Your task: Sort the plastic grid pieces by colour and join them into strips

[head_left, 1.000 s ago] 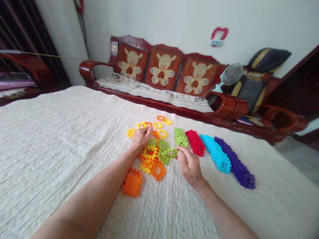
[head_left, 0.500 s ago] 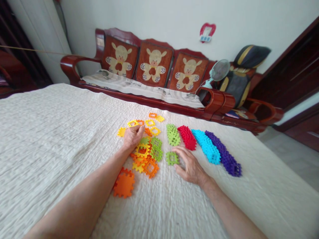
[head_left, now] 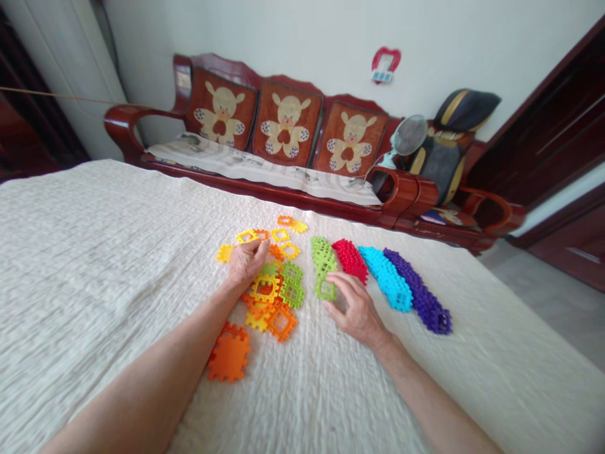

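My right hand (head_left: 358,309) has its thumb and fingers at opposite edges of a green square interlocking tile (head_left: 326,289) with a window cut-out. That tile lies at the near end of a slanted row of light green tiles (head_left: 322,252). My left hand (head_left: 248,263) is curled closed over the left side of a loose pile; whatever its fingers hold is hidden. Just right of it are a yellow frame tile (head_left: 265,288) and green window tiles (head_left: 292,293). Orange tiles (head_left: 282,323) lie below them, and a solid orange tile (head_left: 229,356) rests near my left forearm.
Right of the green row are slanted rows of red (head_left: 350,260), light blue (head_left: 386,279) and purple tiles (head_left: 418,293). Several yellow and orange tiles (head_left: 290,251) lie beyond the pile. A white quilted cover (head_left: 118,252) lies beneath everything. A wooden sofa (head_left: 265,183) stands behind.
My right hand has moved the green tile away from me, up against the end of the light green row. My left hand stays closed at the pile. The view has shifted slightly.
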### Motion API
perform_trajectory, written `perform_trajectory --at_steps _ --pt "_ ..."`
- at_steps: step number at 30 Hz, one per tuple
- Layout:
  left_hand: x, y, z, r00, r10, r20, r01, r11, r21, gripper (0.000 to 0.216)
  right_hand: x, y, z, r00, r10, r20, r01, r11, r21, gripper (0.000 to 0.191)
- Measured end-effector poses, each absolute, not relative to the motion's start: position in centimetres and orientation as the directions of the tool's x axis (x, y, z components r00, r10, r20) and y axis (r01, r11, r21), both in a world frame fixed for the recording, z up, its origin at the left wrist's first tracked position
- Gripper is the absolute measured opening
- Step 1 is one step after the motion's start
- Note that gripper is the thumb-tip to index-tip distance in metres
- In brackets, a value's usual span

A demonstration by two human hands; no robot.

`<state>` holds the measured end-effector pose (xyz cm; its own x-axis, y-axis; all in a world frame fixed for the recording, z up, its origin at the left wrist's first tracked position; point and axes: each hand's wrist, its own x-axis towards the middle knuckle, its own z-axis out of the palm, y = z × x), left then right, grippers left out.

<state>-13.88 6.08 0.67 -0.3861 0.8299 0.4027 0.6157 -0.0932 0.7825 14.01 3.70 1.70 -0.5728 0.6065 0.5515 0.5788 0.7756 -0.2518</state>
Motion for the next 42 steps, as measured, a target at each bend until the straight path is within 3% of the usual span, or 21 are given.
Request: perform_trajectory --at_steps 6,11,32,38,42 --pt "-13.8 6.1 0.6 -0.397 0.829 0.394 0.612 -0.081 0.787 0.043 13.6 5.7 2.2 -0.534 0.584 0.611 0.705 0.707 -0.059 0.04" --pt "-13.7 6.0 0.9 -0.4 0.829 0.39 0.61 -0.078 0.789 0.045 13.3 6.6 2.0 -0.549 0.6 0.581 0.736 0.677 -0.004 0.037" --pt "-13.7 6.0 0.8 -0.397 0.828 0.397 0.626 -0.072 0.777 0.044 13.5 6.8 1.7 -0.545 0.596 0.589 0.72 0.693 -0.035 0.028" --pt "-13.7 6.0 1.0 -0.384 0.834 0.397 0.634 -0.074 0.77 0.043 11.5 4.6 2.1 -0.609 0.548 0.574 0.593 0.795 -0.129 0.027" --pt "-13.8 6.0 0.9 -0.374 0.834 0.406 0.64 -0.085 0.764 0.044 9.4 2.8 2.1 -0.668 0.54 0.512 0.515 0.832 -0.206 0.038"
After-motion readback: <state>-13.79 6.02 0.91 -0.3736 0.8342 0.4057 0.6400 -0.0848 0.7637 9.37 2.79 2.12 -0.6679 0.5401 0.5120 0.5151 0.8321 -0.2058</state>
